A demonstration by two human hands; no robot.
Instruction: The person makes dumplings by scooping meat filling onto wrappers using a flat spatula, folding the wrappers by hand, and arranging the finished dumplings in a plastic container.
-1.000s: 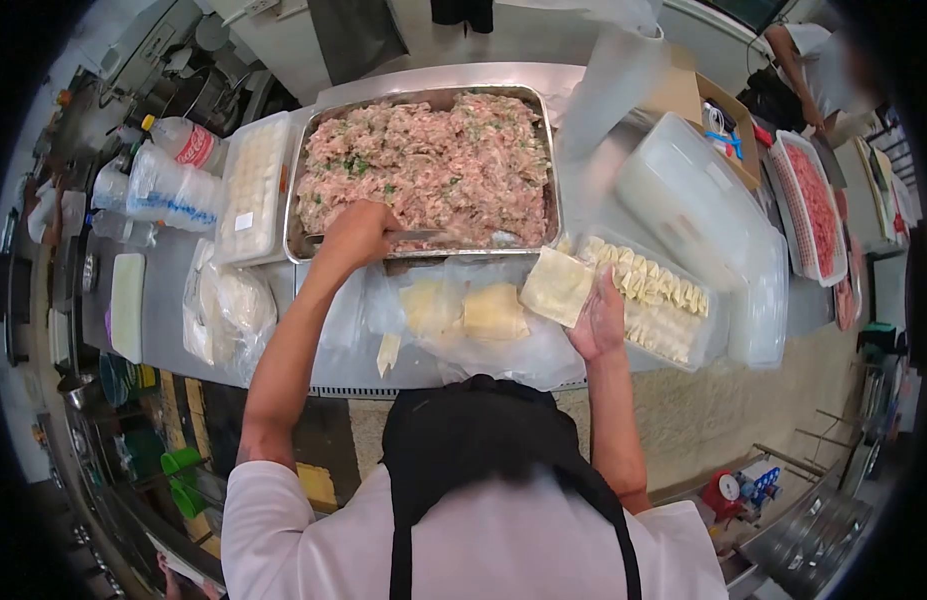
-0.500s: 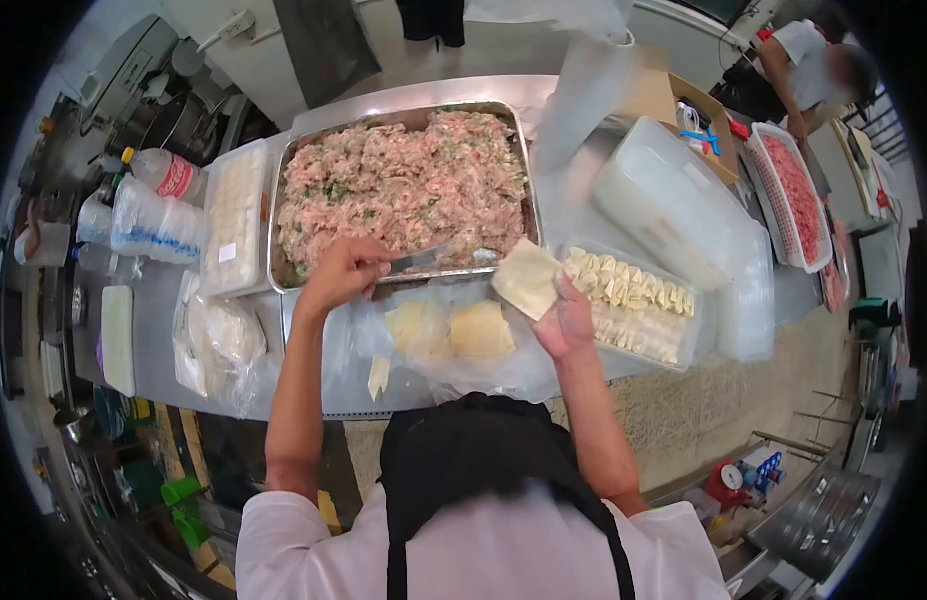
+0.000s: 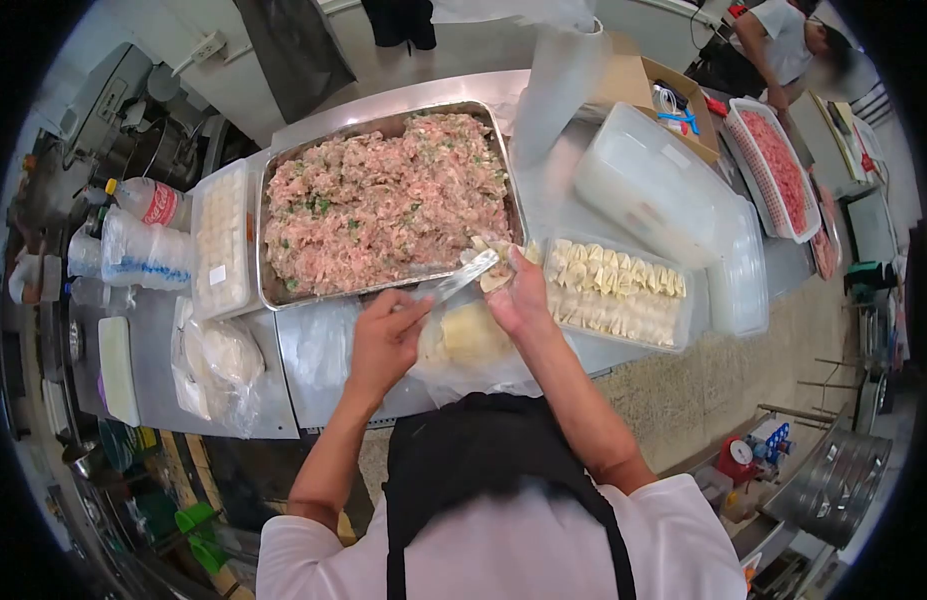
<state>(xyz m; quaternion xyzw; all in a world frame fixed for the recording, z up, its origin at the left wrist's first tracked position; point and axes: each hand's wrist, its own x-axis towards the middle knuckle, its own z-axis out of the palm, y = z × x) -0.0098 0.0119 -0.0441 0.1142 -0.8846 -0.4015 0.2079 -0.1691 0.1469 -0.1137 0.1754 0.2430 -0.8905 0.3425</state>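
Observation:
My left hand (image 3: 388, 340) is closed around the handle end of a flat metal spatula (image 3: 461, 278). The blade's tip meets a dumpling wrapper (image 3: 497, 276), gathered up in the curled fingers of my right hand (image 3: 523, 296). Whether filling lies inside the wrapper is hard to make out. Just beyond both hands is a large metal tray (image 3: 266, 215) heaped with minced meat (image 3: 383, 200) flecked with green. Below my hands, a stack of pale yellow wrappers (image 3: 468, 335) rests on plastic. Rows of folded dumplings (image 3: 623, 280) fill a clear container right of my right hand.
Left of the tray stand a lidded box of round pieces (image 3: 223, 240), a cola bottle (image 3: 155, 203) and bagged dough (image 3: 223, 355). Translucent boxes (image 3: 653, 185), a cardboard box (image 3: 623, 75) and a basket of meat (image 3: 773, 170) are on the right. A co-worker (image 3: 773, 45) bends at the far right.
My left hand has moved right, bringing the spatula from the tray's near edge to the wrapper. In my right hand the wrapper, flat before, is now folded up. The view has shifted slightly.

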